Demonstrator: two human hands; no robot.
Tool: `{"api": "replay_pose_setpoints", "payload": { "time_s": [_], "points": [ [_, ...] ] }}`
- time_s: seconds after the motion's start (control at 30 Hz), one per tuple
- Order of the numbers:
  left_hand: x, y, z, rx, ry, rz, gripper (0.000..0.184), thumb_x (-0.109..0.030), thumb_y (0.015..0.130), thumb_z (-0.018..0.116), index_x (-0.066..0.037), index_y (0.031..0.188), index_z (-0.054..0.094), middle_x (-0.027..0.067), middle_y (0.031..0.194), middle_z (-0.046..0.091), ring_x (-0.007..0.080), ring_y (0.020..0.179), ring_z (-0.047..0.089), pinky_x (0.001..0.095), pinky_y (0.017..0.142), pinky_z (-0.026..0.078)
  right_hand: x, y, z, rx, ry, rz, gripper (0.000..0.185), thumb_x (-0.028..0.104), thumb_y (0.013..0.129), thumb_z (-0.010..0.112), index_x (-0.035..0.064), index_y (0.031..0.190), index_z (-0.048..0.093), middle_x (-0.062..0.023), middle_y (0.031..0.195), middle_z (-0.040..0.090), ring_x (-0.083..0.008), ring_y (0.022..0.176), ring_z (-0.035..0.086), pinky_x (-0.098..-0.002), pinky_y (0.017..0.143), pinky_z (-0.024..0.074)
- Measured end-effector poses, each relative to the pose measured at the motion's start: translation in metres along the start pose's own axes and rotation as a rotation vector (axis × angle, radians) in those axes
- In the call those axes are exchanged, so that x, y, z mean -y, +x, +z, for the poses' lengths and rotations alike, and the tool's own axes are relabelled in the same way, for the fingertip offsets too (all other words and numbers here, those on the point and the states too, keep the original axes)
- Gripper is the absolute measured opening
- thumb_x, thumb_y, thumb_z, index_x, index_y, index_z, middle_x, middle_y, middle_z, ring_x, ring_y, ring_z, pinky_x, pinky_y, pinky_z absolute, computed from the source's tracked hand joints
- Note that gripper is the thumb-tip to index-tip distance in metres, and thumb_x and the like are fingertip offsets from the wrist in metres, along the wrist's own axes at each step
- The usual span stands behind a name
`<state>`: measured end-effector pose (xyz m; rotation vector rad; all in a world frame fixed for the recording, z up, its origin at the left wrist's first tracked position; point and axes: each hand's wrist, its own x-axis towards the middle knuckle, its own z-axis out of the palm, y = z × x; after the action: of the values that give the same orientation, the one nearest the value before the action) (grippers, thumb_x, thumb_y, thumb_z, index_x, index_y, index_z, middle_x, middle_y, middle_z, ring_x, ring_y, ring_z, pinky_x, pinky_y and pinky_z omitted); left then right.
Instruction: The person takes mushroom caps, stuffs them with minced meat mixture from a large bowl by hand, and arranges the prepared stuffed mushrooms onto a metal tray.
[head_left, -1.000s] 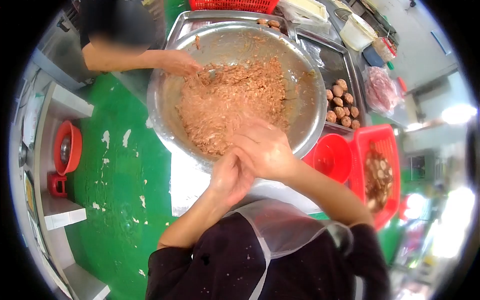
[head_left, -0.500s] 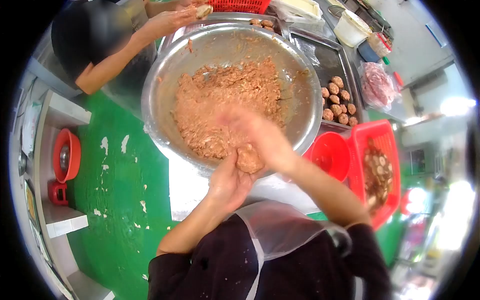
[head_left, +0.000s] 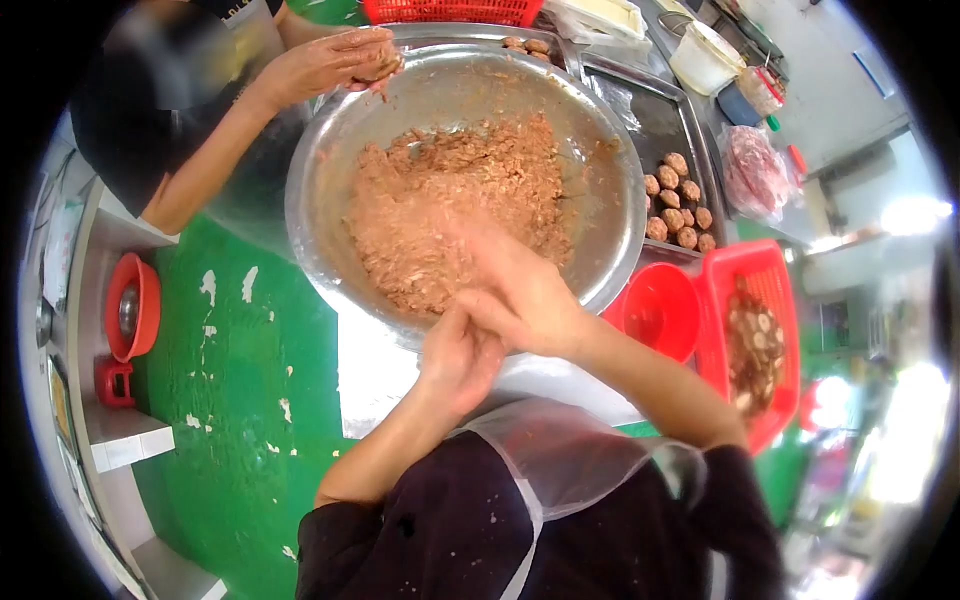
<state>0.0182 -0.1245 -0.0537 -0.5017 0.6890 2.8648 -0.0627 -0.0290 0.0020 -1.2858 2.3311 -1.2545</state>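
A big steel bowl [head_left: 625,170] full of minced meat mixture [head_left: 470,190] stands in front of me. At its near rim my left hand [head_left: 462,355] is cupped, palm up. Across it lies my right hand [head_left: 525,300], its fingers stretched out toward the meat and blurred. Both hands touch. The meatball that showed in my left palm earlier is now hidden beneath my right hand.
A co-worker's hands [head_left: 345,65] hold a lump of meat over the bowl's far left rim. Right of the bowl are a tray [head_left: 640,95] with several meatballs [head_left: 680,200], a red bowl [head_left: 660,310], a red basket [head_left: 785,390] of sliced pieces and a bagged pink lump [head_left: 755,170].
My right hand has come down over my left palm and covers the meatball. The co-worker's hands have moved left and down, nearer the bowl's rim.
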Motion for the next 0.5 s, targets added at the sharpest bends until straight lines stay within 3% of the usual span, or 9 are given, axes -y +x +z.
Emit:
{"api": "replay_pose_setpoints", "payload": {
  "time_s": [0.1, 0.3, 0.4, 0.5],
  "points": [
    [-0.002, -0.005, 0.01, -0.101, -0.062, 0.061, 0.049, -0.042, 0.097, 0.023, -0.005, 0.128, 0.035, 0.0098, 0.126, 0.045, 0.0216, 0.115, 0.047, 0.036, 0.096, 0.041, -0.015, -0.007, 0.015, 0.056, -0.196, -0.057, 0.04, 0.023, 0.087, 0.049, 0.0015, 0.12, 0.049, -0.0182, 0.125, 0.048, -0.0362, 0.113, 0.045, -0.044, 0.098, 0.0337],
    [0.0, -0.005, 0.015, -0.054, -0.002, 0.16, 0.055, -0.045, 0.097, 0.019, -0.005, 0.133, 0.028, 0.0106, 0.131, 0.041, 0.0225, 0.121, 0.041, 0.0379, 0.102, 0.035, -0.024, -0.005, 0.021, -0.172, 0.271, 0.085, 0.036, 0.02, 0.089, 0.043, 0.0021, 0.119, 0.051, -0.0163, 0.125, 0.049, -0.0329, 0.117, 0.044, -0.0413, 0.104, 0.0283],
    [-0.004, -0.008, 0.02, -0.002, 0.056, 0.15, 0.056, -0.045, 0.097, 0.018, -0.005, 0.134, 0.026, 0.0109, 0.133, 0.038, 0.023, 0.123, 0.039, 0.0402, 0.103, 0.032, -0.031, -0.006, 0.022, -0.057, -0.137, -0.042, 0.037, 0.02, 0.091, 0.043, 0.0015, 0.122, 0.05, -0.017, 0.127, 0.048, -0.0321, 0.119, 0.042, -0.0405, 0.105, 0.0259],
    [-0.001, -0.004, 0.015, -0.024, 0.031, 0.154, 0.055, -0.044, 0.097, 0.019, -0.004, 0.134, 0.025, 0.0108, 0.134, 0.038, 0.0234, 0.123, 0.039, 0.0416, 0.102, 0.033, -0.035, -0.002, 0.015, -0.04, 0.024, 0.068, 0.039, 0.023, 0.092, 0.042, 0.0009, 0.123, 0.049, -0.0178, 0.128, 0.046, -0.032, 0.12, 0.042, -0.038, 0.104, 0.0277]
  ]
}}
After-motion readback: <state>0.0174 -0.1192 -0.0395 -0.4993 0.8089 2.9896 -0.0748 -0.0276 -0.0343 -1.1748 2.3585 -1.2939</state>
